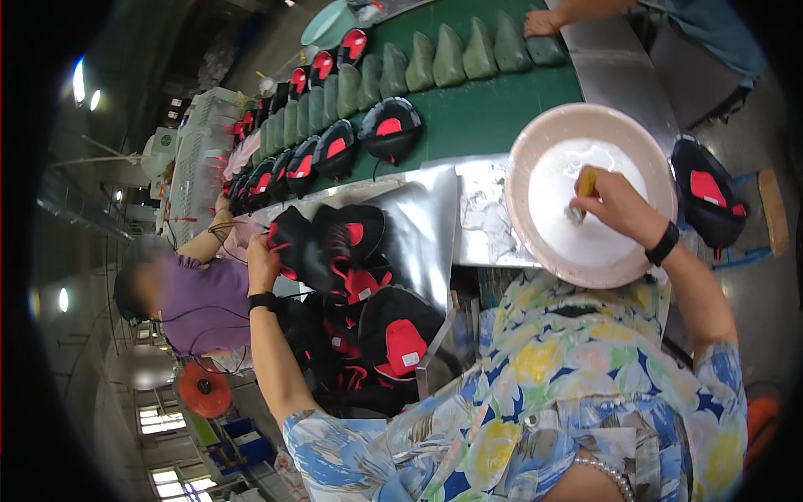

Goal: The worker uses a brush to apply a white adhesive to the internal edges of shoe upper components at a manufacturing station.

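Note:
My right hand [623, 205] grips the yellow handle of a brush [588, 182], whose lower end is down at the white liquid [548, 192]. That liquid lies in a wide pale pink basin [524, 138] right in front of me. Off to the left, my left hand [263, 266] has its fingers closed on the edge of a black shoe upper [299, 243] with red lining. The upper is above a pile of similar black-and-red uppers [406, 339] beside a shiny metal sheet [431, 217].
A green belt [452, 113] carries a row of dark green shoe lasts [450, 58] and several black-and-red uppers [391, 130]. Another person's hand [542, 23] touches the end last. A person in purple [205, 301] works at left. One upper [707, 188] lies right of the basin.

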A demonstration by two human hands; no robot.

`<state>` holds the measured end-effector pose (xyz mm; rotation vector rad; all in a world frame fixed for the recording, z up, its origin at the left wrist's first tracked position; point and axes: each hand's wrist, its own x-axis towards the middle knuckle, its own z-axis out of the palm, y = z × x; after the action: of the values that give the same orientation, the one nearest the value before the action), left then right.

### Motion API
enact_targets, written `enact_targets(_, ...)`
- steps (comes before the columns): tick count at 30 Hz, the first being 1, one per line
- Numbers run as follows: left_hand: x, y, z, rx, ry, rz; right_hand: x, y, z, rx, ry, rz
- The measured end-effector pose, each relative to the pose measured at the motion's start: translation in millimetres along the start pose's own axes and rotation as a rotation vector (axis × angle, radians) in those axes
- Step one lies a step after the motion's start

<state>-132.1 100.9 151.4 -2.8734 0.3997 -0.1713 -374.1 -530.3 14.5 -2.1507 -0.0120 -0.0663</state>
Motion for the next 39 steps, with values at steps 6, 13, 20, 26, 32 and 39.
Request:
enact_targets(6, 5, 17, -32, -0.362, 0.260, -0.077, 6, -5, 5, 0.041, 0.028, -0.066)
enact_targets(13, 17, 29, -18, -0.221, 0.358, 0.214, 2, -2, 5, -0.005, 0.030, -0.030)
enact_targets(20, 11, 103, -59, -0.014, 0.201, 0.191, 5, -4, -3, 0.003, 0.073, -0.039)
enact_targets(26, -5, 160, -141, 0.188, 1.144, 0.259, 4, 4, 1, 0.009, 0.055, 0.044)
enact_targets(32, -21, 21, 46, 0.293, -0.058, 0.067, -2, -16, 3, 0.048, -0.007, -0.066)
enact_targets(39, -9, 81, -139, 0.330, 0.938, 0.039, -10, 0, -13, 0.006, 0.118, -0.036)
